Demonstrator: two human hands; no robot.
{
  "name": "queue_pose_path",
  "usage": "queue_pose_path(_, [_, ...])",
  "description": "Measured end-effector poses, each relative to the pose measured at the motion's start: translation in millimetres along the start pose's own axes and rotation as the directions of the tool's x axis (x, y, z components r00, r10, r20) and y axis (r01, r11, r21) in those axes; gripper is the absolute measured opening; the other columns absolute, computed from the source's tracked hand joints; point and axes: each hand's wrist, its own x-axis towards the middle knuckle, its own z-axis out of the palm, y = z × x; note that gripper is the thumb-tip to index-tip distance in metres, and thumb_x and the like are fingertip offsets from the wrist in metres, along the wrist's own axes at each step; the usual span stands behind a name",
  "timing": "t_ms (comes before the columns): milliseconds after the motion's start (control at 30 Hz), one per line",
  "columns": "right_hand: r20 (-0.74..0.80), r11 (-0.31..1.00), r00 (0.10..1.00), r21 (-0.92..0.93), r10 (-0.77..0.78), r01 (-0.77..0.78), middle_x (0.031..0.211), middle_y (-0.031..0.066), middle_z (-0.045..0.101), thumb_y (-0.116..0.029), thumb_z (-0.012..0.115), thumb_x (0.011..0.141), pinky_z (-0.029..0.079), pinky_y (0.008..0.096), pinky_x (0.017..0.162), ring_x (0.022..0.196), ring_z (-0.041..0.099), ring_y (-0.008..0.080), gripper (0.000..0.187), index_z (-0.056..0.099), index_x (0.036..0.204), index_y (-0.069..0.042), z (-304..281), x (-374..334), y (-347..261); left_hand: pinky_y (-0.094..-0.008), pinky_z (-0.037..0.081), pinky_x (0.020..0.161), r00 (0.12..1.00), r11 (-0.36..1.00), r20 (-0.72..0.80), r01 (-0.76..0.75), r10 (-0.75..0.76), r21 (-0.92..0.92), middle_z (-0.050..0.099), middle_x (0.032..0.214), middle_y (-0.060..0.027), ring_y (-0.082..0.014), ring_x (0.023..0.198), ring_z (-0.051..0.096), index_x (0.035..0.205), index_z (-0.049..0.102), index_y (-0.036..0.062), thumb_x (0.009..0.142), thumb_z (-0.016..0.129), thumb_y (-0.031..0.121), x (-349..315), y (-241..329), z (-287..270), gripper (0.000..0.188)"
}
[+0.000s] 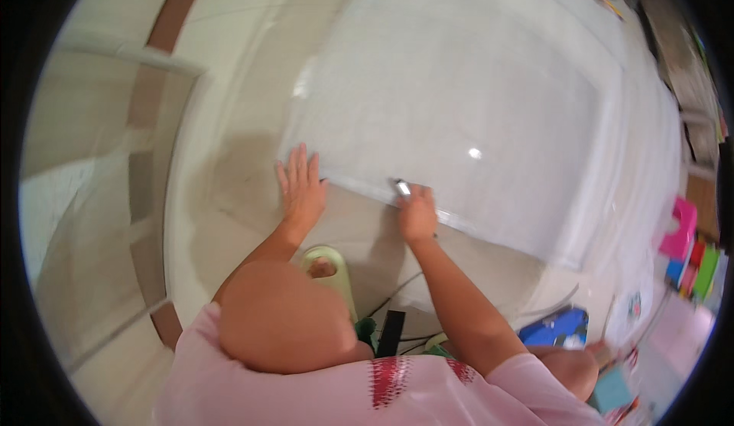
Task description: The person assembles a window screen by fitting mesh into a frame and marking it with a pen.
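A large, pale, see-through sheet [459, 97] is spread over the floor in front of me, with a whitish strip along its near edge. My left hand [304, 191] rests at the sheet's near left corner, palm down with its fingers spread, holding nothing. Farther right on the same edge, my right hand [419, 216] is closed around a small tool [401, 188] with a shiny metal end. Most of that tool is hidden in my fingers, so its kind is unclear. Its metal end is at the strip.
At the left is a white-framed panel [177, 120]. A pink plastic stool [680, 227] and colourful blocks [702, 269] are at the far right. A blue item [562, 327] lies right of my forearm. Near my light green slipper [329, 269], dark cords [397, 292] cross the floor.
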Motion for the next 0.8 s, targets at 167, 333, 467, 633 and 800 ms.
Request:
queue_pose_path(167, [-0.003, 0.987, 0.999, 0.154, 0.046, -0.045, 0.099, 0.0137, 0.051, -0.016, 0.06, 0.082, 0.048, 0.0441, 0.074, 0.094, 0.054, 0.0334, 0.021, 0.055, 0.1, -0.008, 0.1, 1.0, -0.1, -0.0481, 0.024, 0.106, 0.638, 0.666, 0.205, -0.672, 0.743, -0.324, 0.037, 0.136, -0.0167, -0.0309, 0.128, 0.031, 0.134, 0.033, -0.0019, 0.077, 0.056, 0.011, -8.5, 54.4, -7.4, 0.063])
queue_pose_path(333, [0.026, 0.946, 0.999, 0.323, 0.029, -0.036, 0.095, 0.0178, 0.056, -0.014, 0.058, 0.083, 0.047, 0.045, 0.074, 0.091, 0.056, 0.0374, 0.017, 0.053, 0.096, -0.004, -18.2, 0.6, 22.5, -0.0436, 0.033, 0.1, 0.519, 0.584, 0.298, -0.788, 0.801, -0.194, 0.037, 0.136, -0.0164, -0.0312, 0.124, 0.035, 0.138, 0.031, 0.0044, 0.08, 0.059, 0.017, 2.8, 87.6, -30.1, 0.066])
queue_pose_path(467, [-0.007, 0.931, 0.956, 0.231, 0.292, -0.282, 0.082, 0.0192, 0.061, -0.016, 0.058, 0.083, 0.047, 0.0469, 0.071, 0.082, 0.059, 0.0402, 0.016, 0.053, 0.092, -0.003, -68.4, -0.1, 55.9, -0.0412, 0.039, 0.092, 0.404, 0.478, 0.463, -0.877, 0.789, -0.05, 0.042, 0.127, -0.0172, -0.0326, 0.112, 0.042, 0.136, 0.034, 0.0076, 0.079, 0.063, 0.024, 16.1, 80.9, -36.5, 0.066])
queue_pose_path(633, [-0.143, 0.905, 0.903, 0.201, 0.405, -0.374, 0.09, 0.02, 0.058, -0.018, 0.06, 0.082, 0.046, 0.0465, 0.073, 0.086, 0.057, 0.0392, 0.018, 0.054, 0.091, -0.003, -99.1, -19.5, 164.1, -0.0384, 0.044, 0.078, 0.241, 0.403, 0.621, -0.906, 0.746, -0.132, 0.048, 0.107, -0.0127, -0.0293, 0.096, 0.048, 0.12, 0.048, 0.0046, 0.077, 0.058, 0.01, 32.8, 139.5, -42.7, 0.044])
queue_pose_path(800, [-0.185, 0.872, 0.903, 0.392, 0.388, -0.295, 0.091, 0.0191, 0.056, -0.016, 0.063, 0.08, 0.044, 0.0448, 0.075, 0.086, 0.055, 0.0381, 0.018, 0.056, 0.09, -0.003, -80.3, -22.1, 196.8, -0.0368, 0.047, 0.07, 0.023, 0.16, 0.351, -0.916, 0.936, -0.367, 0.049, 0.099, -0.012, -0.0277, 0.092, 0.05, 0.109, 0.05, 0.0008, 0.074, 0.051, 0.0, 8.4, 235.5, -2.6, 0.036])
